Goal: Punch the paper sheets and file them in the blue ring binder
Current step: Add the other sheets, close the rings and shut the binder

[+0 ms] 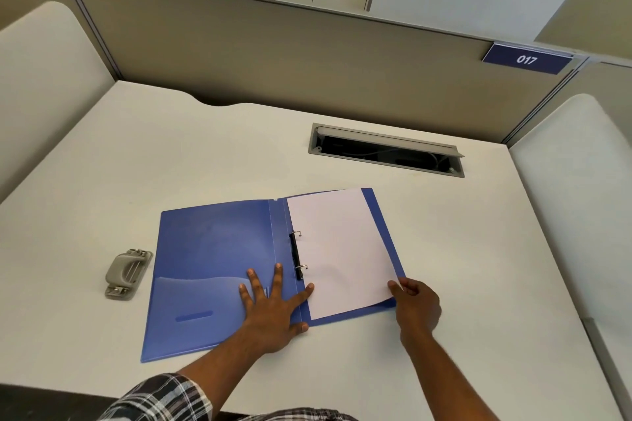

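On open blue binder [212, 266] — paper sheets [338, 249], corner pinched in right hand [415, 304] grip.

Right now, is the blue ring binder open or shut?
Open. The blue ring binder lies spread flat on the desk, both covers showing, with the paper sheets on its right half.

A white desk [171, 154] fills the scene, with a curved notch cut into its far left edge. At far right, a grey cable hatch [385, 149] stands open in the desktop, wires dimly visible inside. Beige partition panels [273, 54] close off the far side. A dark blue plate [526, 59] reading 017 hangs on the partition's top edge, far right.
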Available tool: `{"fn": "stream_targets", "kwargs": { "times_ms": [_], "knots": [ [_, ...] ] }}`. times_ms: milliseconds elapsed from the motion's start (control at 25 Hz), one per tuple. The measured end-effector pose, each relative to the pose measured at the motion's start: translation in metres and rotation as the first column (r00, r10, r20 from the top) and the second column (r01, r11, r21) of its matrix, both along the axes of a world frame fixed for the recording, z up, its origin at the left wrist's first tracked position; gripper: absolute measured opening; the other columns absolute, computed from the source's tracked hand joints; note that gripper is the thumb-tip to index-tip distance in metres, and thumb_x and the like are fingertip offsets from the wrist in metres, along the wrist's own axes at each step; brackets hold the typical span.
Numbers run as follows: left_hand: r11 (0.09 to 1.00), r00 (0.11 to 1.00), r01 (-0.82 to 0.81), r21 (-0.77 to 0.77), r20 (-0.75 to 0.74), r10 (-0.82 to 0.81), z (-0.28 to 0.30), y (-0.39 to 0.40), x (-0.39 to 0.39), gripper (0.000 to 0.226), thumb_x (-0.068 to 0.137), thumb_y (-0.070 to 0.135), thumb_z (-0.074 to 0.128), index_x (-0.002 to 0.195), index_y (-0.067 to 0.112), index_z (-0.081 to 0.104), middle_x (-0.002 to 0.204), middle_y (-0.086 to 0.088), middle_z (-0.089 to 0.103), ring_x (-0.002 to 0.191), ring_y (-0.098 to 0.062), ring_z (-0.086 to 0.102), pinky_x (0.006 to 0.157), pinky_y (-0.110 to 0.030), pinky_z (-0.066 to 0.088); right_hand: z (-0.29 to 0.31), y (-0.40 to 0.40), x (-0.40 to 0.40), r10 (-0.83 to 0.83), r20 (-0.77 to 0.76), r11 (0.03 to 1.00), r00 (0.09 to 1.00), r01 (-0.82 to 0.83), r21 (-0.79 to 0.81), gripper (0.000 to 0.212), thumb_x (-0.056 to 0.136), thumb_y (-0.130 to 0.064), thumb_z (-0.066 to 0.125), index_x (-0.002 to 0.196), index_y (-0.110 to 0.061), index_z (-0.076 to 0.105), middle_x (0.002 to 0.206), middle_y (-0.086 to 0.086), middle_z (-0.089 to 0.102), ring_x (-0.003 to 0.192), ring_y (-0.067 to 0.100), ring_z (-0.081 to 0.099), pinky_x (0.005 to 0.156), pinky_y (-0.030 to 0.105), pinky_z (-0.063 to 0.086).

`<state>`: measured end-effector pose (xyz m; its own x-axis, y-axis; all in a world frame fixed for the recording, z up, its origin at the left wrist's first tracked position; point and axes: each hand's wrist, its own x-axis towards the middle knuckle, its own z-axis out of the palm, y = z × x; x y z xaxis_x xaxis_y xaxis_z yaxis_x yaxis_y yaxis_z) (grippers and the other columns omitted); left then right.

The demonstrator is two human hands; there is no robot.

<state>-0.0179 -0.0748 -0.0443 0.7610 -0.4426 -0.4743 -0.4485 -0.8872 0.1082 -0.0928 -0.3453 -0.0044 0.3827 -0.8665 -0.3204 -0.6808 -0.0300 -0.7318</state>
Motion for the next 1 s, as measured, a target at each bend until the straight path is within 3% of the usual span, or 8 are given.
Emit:
{"fn": "stream_targets", "kwargs": {
  "times_ms": [80,240,400,600,720,800,880,1000],
  "knots": [
    [1.0,1.0,-0.003,0.001,0.003,0.003,0.0,0.0,0.0,0.084,0.079,0.084,0.031,0.12,0.067,-0.04,0.145,-0.006,-0.051,0.119,-0.056,-0.05,0.105,-0.076,-0.013,-0.001,-0.005,-0.005,0.049,-0.07,0.998,0.996,-0.052,-0.04,0.018,0.082,-0.026,0.084,0.099,-0.023,0.078,0.096,0.0,0.08,0.096,0.027,0.071,0.092,0.043,0.056],
    [1.0,1.0,0.001,0.009,0.016,-0.001,0.001,0.002,0.0,0.085,0.08,0.083,0.032,0.12,0.066,-0.042,0.146,-0.007,-0.05,0.119,-0.056,-0.05,0.106,-0.075,-0.012,0.0,-0.003,-0.013,0.128,-0.149,0.975,0.98,-0.152,-0.16,0.029,0.085,-0.027,0.079,0.115,-0.027,0.075,0.097,-0.002,0.08,0.097,0.026,0.071,0.086,0.037,0.054],
    [1.0,1.0,0.012,0.008,-0.008,-0.012,0.005,0.002,0.0,0.082,0.081,0.083,0.031,0.126,0.065,-0.036,0.148,-0.007,-0.047,0.122,-0.056,-0.047,0.107,-0.074,-0.011,0.001,0.003,-0.017,0.168,-0.184,0.946,0.968,-0.211,-0.247,0.024,0.093,-0.026,0.071,0.117,-0.026,0.073,0.097,-0.002,0.079,0.093,0.026,0.071,0.08,0.034,0.053],
    [1.0,0.997,-0.003,-0.011,-0.072,0.002,0.019,0.0,0.003,0.076,0.084,0.08,0.034,0.144,0.063,-0.009,0.156,-0.005,-0.039,0.136,-0.058,-0.034,0.11,-0.071,-0.011,0.009,0.019,-0.022,0.168,-0.17,0.92,0.971,-0.216,-0.327,0.008,0.099,-0.025,0.059,0.104,-0.029,0.064,0.085,0.0,0.073,0.074,0.026,0.062,0.069,0.034,0.051],
    [0.965,0.988,-0.15,-0.216,-0.067,0.138,0.034,-0.002,0.004,0.068,0.088,0.07,0.046,0.148,0.053,0.02,0.162,-0.002,-0.028,0.145,-0.047,-0.025,0.116,-0.064,-0.003,0.016,0.036,-0.025,0.245,-0.049,0.817,0.968,-0.233,-0.528,0.013,0.092,-0.017,0.069,0.094,-0.028,0.063,0.098,-0.002,0.068,0.086,0.025,0.059,0.068,0.033,0.045],
    [0.814,0.959,-0.275,-0.511,-0.084,0.271,0.051,-0.01,0.005,0.056,0.089,0.062,0.053,0.138,0.037,0.044,0.165,-0.002,0.004,0.152,-0.036,0.0,0.12,-0.05,0.014,0.021,0.046,-0.025,0.393,0.027,0.674,0.919,-0.267,-0.689,0.017,0.085,-0.013,0.077,0.092,-0.024,0.066,0.107,0.001,0.065,0.099,0.028,0.059,0.078,0.036,0.045],
    [0.54,0.889,-0.448,-0.712,-0.291,0.354,0.078,-0.023,0.014,0.052,0.083,0.065,0.054,0.121,0.03,0.057,0.143,0.003,0.047,0.138,-0.023,0.042,0.107,-0.031,0.039,0.027,0.063,-0.021,0.56,0.095,0.57,0.823,-0.3,-0.765,0.01,0.087,-0.018,0.076,0.092,-0.018,0.067,0.108,0.002,0.066,0.103,0.027,0.059,0.086,0.034,0.046],
    [0.16,0.674,-0.727,-0.667,-0.652,0.347,0.114,-0.036,0.04,0.05,0.074,0.066,0.067,0.103,0.025,0.068,0.105,0.006,0.073,0.1,-0.016,0.07,0.084,-0.033,0.059,0.035,0.105,-0.017,0.778,0.129,0.461,0.615,-0.42,-0.781,0.012,0.085,-0.021,0.076,0.092,-0.017,0.066,0.108,0.0,0.064,0.106,0.022,0.057,0.089,0.033,0.049]
  ]
}}
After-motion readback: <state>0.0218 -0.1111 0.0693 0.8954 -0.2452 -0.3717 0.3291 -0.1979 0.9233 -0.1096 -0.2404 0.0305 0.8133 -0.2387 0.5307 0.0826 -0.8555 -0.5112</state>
